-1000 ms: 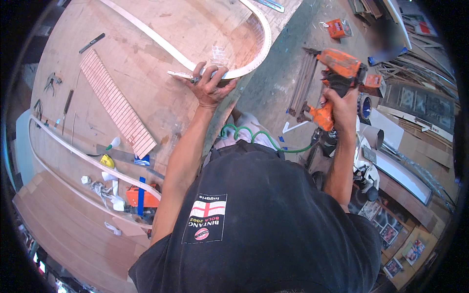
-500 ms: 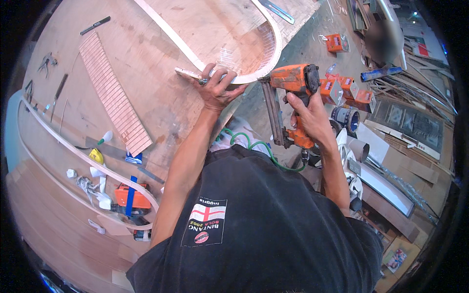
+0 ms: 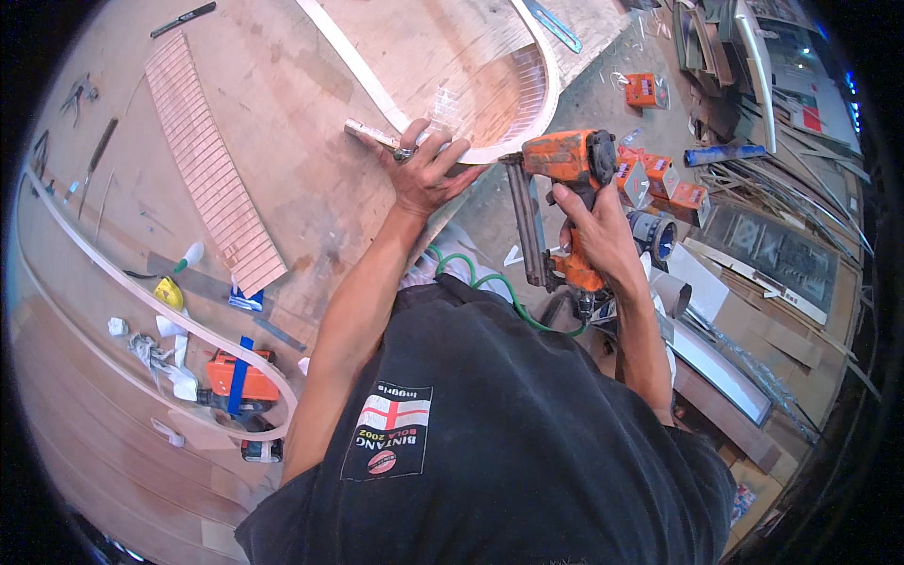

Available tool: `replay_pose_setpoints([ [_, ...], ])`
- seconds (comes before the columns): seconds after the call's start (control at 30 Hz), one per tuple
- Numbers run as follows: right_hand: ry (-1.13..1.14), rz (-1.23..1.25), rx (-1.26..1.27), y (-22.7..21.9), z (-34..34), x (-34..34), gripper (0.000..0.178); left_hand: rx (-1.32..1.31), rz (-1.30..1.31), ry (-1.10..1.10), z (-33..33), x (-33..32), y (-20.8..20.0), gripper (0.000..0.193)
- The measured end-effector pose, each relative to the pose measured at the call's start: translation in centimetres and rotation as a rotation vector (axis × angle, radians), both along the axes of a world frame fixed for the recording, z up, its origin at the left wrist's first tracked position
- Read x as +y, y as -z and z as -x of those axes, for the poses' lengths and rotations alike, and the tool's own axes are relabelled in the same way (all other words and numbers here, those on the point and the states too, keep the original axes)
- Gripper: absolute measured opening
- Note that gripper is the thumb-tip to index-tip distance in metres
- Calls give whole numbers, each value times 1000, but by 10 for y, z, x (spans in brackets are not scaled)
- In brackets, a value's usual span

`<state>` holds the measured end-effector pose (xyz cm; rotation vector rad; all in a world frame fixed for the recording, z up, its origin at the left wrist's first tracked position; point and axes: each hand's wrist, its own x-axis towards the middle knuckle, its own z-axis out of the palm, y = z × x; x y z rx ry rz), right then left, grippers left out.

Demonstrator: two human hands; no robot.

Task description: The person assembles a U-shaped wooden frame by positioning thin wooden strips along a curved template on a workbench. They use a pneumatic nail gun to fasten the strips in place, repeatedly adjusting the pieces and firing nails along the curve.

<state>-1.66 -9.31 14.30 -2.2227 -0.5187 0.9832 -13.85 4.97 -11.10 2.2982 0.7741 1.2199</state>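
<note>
My left hand (image 3: 428,181) is closed around the near edge of a pale curved wooden frame (image 3: 543,104), its fingers over the rim and the thumb side by a short strip end. In my right hand (image 3: 605,243) is an orange and black pneumatic nail gun (image 3: 562,158), gripped by its handle with the long dark magazine pointing down. The gun's nose is close to the outer side of the frame's bend, just right of my left fingertips; whether it touches I cannot tell. A green air hose (image 3: 513,299) runs from the gun's base past my body.
A slotted wooden strip (image 3: 212,160) lies on the plywood table (image 3: 311,202). Left of me stands another curved frame (image 3: 141,292), near an orange tool (image 3: 243,375) and a yellow tape measure (image 3: 169,294). Orange boxes (image 3: 646,91) and scrap wood (image 3: 800,202) lie at right.
The curved frame has shifted slightly to the right, with my left hand still on it. My right hand keeps the nail gun at nearly the same place. The whole view has turned a little.
</note>
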Motion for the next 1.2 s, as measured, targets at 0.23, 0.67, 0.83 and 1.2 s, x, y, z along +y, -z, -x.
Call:
replay_pose_setpoints([
  [0.23,18,-35,-14,-2,4,5,62,-17,8,-3,-1,1,-1,38],
  [0.67,-5,19,7,-2,1,3,55,-10,-4,-23,-1,1,-6,42],
  [0.83,54,-33,30,-4,1,-1,53,9,-8,5,2,2,-10,42],
  [1.2,17,-22,28,-5,9,5,53,17,-1,8,3,4,-15,42],
])
